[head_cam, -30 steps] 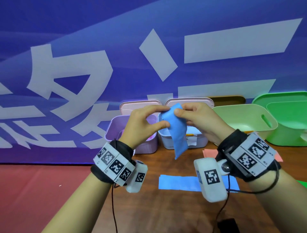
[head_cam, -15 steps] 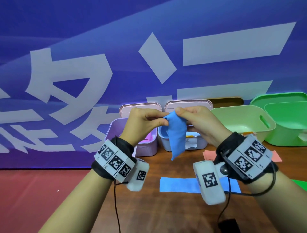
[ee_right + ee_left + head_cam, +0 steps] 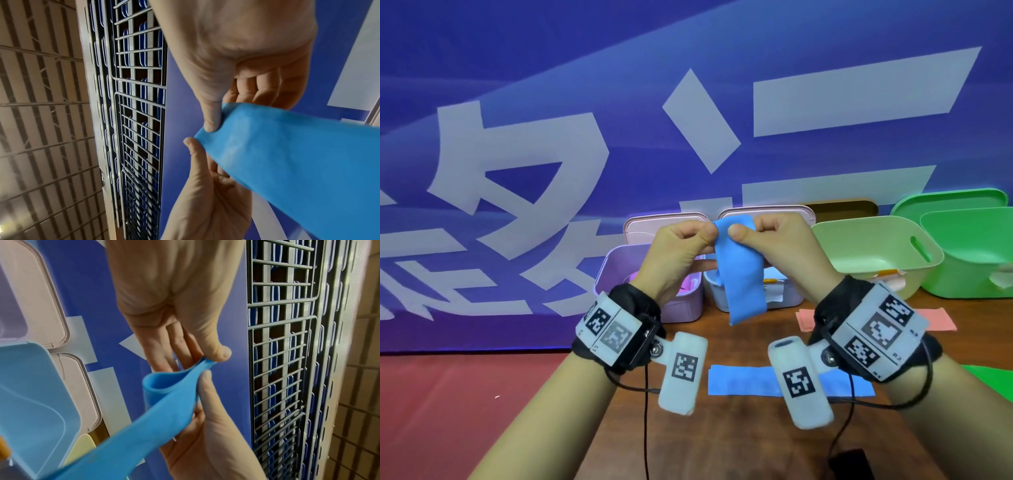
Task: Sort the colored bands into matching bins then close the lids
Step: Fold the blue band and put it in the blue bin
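Observation:
I hold a blue band point(image 3: 739, 274) up above the open bins, folded over so it hangs doubled. My left hand point(image 3: 709, 236) pinches its top fold from the left and my right hand point(image 3: 736, 233) pinches it from the right, thumbs side by side. In the left wrist view the left thumb and fingers point(image 3: 222, 353) clamp the blue band's point(image 3: 174, 402) looped end. In the right wrist view the right thumb point(image 3: 211, 120) presses on the band's point(image 3: 287, 154) corner. Behind the band stands the light blue bin point(image 3: 784, 301), lid up. A second blue band point(image 3: 743, 385) lies flat on the table.
A purple bin point(image 3: 681, 311) with pink contents stands left of the blue one, lid raised. A pale green bin point(image 3: 876, 246) and a darker green bin point(image 3: 969, 267) stand to the right. A salmon band point(image 3: 941, 318) and a green band point(image 3: 993, 377) lie on the wooden table.
Both hands have kept the blue band and drawn together at its top. The band now hangs shorter and doubled, slightly higher in front of the bins.

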`<state>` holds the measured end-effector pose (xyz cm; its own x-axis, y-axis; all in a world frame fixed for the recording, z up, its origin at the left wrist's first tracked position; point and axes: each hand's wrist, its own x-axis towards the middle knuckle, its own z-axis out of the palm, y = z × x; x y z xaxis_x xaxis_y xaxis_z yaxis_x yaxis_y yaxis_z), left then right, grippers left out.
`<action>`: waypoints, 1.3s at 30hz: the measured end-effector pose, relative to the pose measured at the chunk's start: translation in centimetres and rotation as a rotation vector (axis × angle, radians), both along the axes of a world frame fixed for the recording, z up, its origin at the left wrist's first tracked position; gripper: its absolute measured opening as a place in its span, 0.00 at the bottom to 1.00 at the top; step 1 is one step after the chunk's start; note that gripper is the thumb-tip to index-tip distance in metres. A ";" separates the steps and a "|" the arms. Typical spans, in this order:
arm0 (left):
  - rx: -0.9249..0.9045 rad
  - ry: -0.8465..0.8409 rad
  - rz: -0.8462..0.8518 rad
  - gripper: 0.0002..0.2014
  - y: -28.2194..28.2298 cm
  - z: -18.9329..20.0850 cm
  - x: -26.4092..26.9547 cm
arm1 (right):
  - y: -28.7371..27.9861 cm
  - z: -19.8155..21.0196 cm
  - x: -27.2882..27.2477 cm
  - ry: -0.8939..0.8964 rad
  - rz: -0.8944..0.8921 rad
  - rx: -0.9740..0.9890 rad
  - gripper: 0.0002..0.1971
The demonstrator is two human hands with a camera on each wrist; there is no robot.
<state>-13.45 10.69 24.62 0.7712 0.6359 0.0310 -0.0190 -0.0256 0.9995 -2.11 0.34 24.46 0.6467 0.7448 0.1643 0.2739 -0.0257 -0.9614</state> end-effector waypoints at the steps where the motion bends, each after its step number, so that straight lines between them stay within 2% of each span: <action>1: 0.003 0.000 0.005 0.09 -0.2 0.0 0.1 | 0.0 -0.1 0.1 -0.021 -0.017 -0.006 0.26; 5: -0.014 -0.017 0.058 0.06 -0.7 0.2 0.3 | 0.0 0.0 0.0 -0.135 -0.088 -0.004 0.21; 9: -0.044 -0.058 0.171 0.06 -0.4 0.6 0.5 | 0.2 -0.6 -0.1 -0.080 -0.005 0.016 0.10; 14: -0.069 -0.077 0.245 0.09 -0.1 1.0 0.6 | 0.0 -1.5 0.0 0.022 0.015 -0.066 0.17; 19: -0.174 -0.117 0.257 0.09 0.1 1.4 0.8 | -0.6 -1.0 -0.3 0.152 0.192 -0.039 0.07; 25: -0.414 -0.153 0.260 0.10 0.5 1.0 0.8 | -0.4 -0.9 -0.3 0.157 0.171 -0.053 0.03; 29: -0.424 -0.142 0.295 0.09 0.9 0.9 0.9 | -0.3 -0.9 -0.2 0.158 0.141 -0.072 0.02; 31: -0.345 -0.047 0.292 0.09 1.0 0.8 1.0 | -0.2 -0.5 0.0 0.141 0.137 -0.076 0.03; 34: 0.002 0.112 0.365 0.09 1.2 0.2 1.0 | -0.3 0.0 0.2 0.152 0.167 -0.091 0.05; 36: 0.326 0.018 0.470 0.06 1.0 -0.1 0.6 | -0.3 0.2 0.5 0.179 0.169 -0.093 0.07; 37: 0.481 -0.049 0.459 0.05 0.8 -0.2 0.2 | -0.3 0.3 0.7 0.200 0.164 -0.092 0.07; 39: 0.736 -0.092 0.296 0.07 0.2 -0.2 -0.5 | -0.2 0.3 1.0 0.246 0.152 -0.081 0.09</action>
<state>-13.95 10.93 24.43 0.5474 0.6054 0.5778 0.0106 -0.6954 0.7186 -1.12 0.13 24.78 0.5402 0.8402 -0.0473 0.0394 -0.0814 -0.9959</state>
